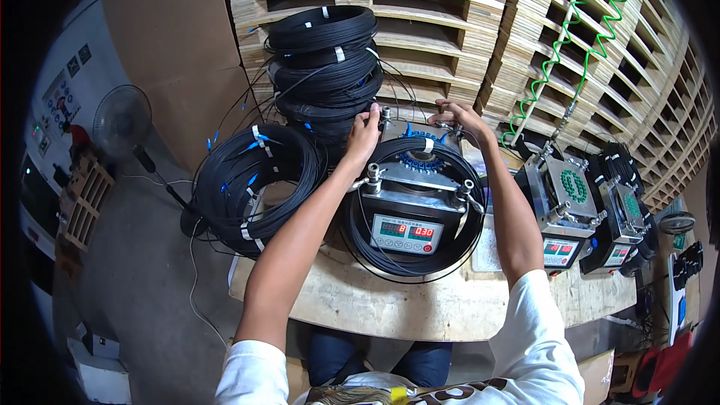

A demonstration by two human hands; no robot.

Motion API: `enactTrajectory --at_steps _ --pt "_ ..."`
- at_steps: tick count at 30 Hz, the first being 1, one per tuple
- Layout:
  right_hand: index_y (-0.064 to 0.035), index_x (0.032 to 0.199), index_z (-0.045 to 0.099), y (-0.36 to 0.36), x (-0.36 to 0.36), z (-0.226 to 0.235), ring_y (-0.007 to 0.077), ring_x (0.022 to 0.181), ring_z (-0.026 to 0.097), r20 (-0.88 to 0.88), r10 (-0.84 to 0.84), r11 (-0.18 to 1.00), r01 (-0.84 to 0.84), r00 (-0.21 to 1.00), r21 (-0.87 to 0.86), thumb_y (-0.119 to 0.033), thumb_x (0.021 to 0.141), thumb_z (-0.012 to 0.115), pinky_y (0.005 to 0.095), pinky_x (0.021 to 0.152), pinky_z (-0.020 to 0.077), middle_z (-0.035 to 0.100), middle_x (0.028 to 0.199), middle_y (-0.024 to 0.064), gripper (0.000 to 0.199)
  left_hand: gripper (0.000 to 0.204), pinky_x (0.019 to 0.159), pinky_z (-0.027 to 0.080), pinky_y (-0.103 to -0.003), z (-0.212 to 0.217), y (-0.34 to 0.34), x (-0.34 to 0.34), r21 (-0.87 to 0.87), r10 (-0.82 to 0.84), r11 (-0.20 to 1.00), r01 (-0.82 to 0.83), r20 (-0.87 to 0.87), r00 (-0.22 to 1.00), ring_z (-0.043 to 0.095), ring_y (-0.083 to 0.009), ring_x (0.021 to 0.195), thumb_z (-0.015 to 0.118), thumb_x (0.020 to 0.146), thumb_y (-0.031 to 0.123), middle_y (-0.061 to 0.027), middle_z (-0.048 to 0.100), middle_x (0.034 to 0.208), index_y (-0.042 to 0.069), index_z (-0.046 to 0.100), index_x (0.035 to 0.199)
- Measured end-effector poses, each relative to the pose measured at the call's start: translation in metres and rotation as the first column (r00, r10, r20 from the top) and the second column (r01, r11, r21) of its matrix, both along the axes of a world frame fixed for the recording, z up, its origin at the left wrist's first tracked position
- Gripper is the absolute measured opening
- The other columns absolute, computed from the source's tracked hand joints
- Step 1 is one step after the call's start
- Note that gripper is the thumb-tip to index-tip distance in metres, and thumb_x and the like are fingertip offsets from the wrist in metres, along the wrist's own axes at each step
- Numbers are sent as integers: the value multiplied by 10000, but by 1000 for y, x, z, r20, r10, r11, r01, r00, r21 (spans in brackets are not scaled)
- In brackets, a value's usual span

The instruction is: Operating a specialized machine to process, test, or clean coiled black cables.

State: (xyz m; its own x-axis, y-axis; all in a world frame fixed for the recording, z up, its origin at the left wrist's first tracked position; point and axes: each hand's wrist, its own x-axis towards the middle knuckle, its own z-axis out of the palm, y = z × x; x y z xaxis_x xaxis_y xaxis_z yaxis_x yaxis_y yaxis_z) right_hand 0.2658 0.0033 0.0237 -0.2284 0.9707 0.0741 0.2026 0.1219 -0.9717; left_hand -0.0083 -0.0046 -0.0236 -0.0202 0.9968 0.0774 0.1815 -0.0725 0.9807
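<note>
In front of me stands a fibre polishing machine [409, 226] with a lit red display and a metal plate on top. Blue connectors [421, 159] ring the plate, and a coil of black cable [352, 236] hangs around the machine. My left hand [364, 136] is closed at the rear left corner, beside an upright metal knob [385, 115]; its fingertips are partly hidden. At the rear right corner my right hand [463, 118] has its fingers bent inward over the plate's edge. What the right fingers grip, if anything, is hidden. Clamp knobs [373, 177] show at the front corners.
Left of the machine lie cable coils [217, 180] with blue connector ends; a tall coil stack [322, 67] rises behind. Two similar machines [562, 195] stand right on the wooden table [360, 307]. Pallets [420, 0] stand behind, near green air hoses [551, 60]. A fan [122, 120] is at left.
</note>
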Motion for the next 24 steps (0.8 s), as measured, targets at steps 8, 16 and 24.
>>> enactTrajectory --at_steps 8,16,24 --pt "7 1485 381 -9 25 -5 209 1098 652 -126 -62 998 57 990 -41 -463 1019 526 303 959 461 701 1165 163 677 644 744 488 -345 11 29 -13 -394 -100 879 266 395 913 584 -167 818 590 933 605 -109 675 1041 128 489 1353" --pt "-7 1276 589 -114 6 9 130 837 656 -351 -518 697 623 780 354 -105 1001 522 253 731 514 702 969 79 299 308 488 345 -263 -19 101 31 -378 -56 901 214 387 921 449 -72 529 697 935 404 69 598 679 194 626 721" --pt "-32 1213 626 -131 -13 -37 113 802 569 -210 -579 700 613 788 367 -83 987 537 266 745 482 641 913 33 249 227 412 439 -303 -35 124 41 -431 321 903 -2 669 671 594 -155 505 805 832 89 -58 675 699 93 605 726"
